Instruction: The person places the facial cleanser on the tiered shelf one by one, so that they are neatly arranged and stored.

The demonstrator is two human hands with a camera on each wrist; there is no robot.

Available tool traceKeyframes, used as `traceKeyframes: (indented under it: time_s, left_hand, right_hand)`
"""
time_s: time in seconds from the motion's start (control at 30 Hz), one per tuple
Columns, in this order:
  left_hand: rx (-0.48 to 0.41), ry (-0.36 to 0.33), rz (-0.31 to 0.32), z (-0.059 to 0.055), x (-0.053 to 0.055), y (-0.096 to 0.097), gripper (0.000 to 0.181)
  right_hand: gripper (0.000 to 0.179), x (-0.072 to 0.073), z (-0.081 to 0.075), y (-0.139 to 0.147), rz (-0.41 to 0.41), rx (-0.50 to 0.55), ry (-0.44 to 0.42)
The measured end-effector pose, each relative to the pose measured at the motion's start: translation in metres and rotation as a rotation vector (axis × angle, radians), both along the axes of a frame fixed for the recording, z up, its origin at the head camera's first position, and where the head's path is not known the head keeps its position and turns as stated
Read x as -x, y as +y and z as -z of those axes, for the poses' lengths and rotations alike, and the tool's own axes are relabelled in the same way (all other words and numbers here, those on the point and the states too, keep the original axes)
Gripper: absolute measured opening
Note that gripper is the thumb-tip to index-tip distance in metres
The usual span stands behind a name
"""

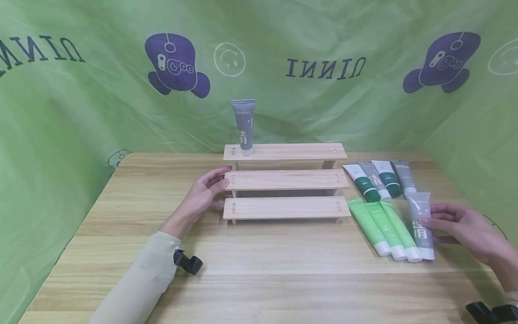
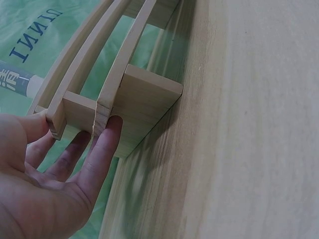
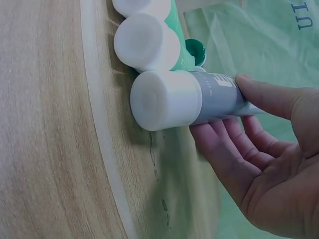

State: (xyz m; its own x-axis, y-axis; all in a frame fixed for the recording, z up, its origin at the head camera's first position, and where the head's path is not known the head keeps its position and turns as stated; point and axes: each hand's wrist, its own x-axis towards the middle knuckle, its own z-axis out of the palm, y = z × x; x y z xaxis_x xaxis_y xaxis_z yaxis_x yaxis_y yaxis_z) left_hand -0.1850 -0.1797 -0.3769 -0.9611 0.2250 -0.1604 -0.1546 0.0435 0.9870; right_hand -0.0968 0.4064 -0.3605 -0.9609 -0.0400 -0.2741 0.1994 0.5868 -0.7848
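Note:
A three-tier wooden display rack [image 1: 286, 181] stands on the table, with one grey squeeze tube [image 1: 244, 123] upright on its cap at the top tier's left end. My left hand [image 1: 202, 192] holds the rack's left end, thumb against the middle tier and fingers [image 2: 105, 144] reaching to the lowest one. At the right, my right hand [image 1: 465, 227] grips another grey squeeze tube [image 1: 421, 222], its white cap towards me. In the right wrist view the thumb lies on one side of this tube [image 3: 214, 94], the fingers on the other. It lies beside several light green tubes [image 1: 380, 229].
Behind the green tubes lie two white-and-dark-green tubes [image 1: 364, 183] and two grey tubes [image 1: 403, 176], right of the rack. A green printed cloth [image 1: 323, 108] hangs behind and at both sides of the wooden table [image 1: 263, 279].

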Motion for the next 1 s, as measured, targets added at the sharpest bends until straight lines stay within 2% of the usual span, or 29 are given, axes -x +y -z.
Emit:
traceKeyframes:
  time_s: [0.2, 0.43, 0.67, 1.0]
  left_hand:
    - [0.001, -0.002, 0.002, 0.0, 0.0, 0.0, 0.047]
    - [-0.006, -0.003, 0.006, 0.0, 0.0, 0.0, 0.047]
    - [-0.001, -0.006, 0.0, -0.001, 0.0, 0.0, 0.047]
    - [0.008, -0.013, -0.001, -0.001, 0.0, 0.0, 0.047]
  right_hand:
    - [0.059, -0.004, -0.001, -0.001, 0.008, -0.013, 0.024]
    - [0.037, -0.008, -0.004, -0.001, 0.025, -0.007, 0.073]
    - [0.049, -0.01, -0.014, -0.007, 0.023, -0.14, 0.121]
    - [0.031, -0.012, -0.026, -0.015, 0.04, -0.128, 0.152]
